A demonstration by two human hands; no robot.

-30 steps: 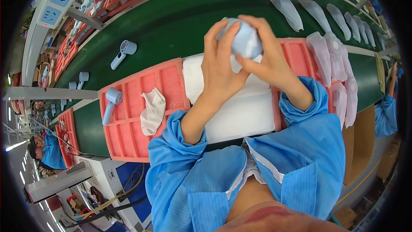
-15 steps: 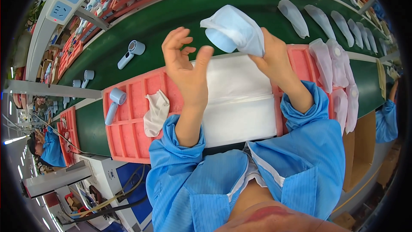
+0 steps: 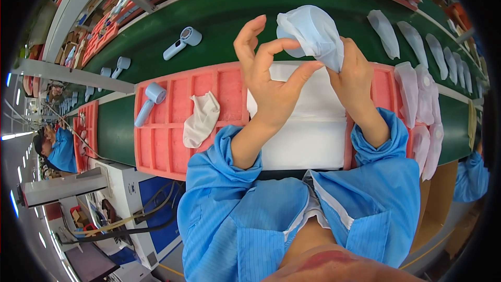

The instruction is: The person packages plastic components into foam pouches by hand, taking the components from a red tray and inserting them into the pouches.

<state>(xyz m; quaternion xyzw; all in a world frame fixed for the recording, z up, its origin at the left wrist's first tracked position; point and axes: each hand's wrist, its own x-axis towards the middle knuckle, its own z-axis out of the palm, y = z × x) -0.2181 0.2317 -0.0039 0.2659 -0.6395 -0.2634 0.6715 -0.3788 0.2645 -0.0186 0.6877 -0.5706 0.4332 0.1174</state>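
A light-blue handheld fan (image 3: 301, 24) sits mostly inside a thin white pouch (image 3: 327, 39), held up over the green belt. My right hand (image 3: 354, 75) is closed around the pouch's lower right part, where the fan's handle is covered. With fingers apart, my left hand (image 3: 271, 89) comes up to the pouch's left side. Its index fingertip is at the lower edge of the fan's round head, and its thumb is close beneath the pouch. Below both hands lies a stack of white pouches (image 3: 302, 143).
A pink compartment tray (image 3: 169, 149) at left holds another light-blue fan (image 3: 147, 103) and a white cloth-like piece (image 3: 201, 120). Bagged fans (image 3: 409, 91) lie at right. More fans (image 3: 182, 43) and wrapped ones (image 3: 383, 34) rest on the green belt (image 3: 235, 15).
My left hand has moved right and up to the pouch, its index finger now at the fan's head. The right hand has turned the fan and pouch slightly. The view has shifted.
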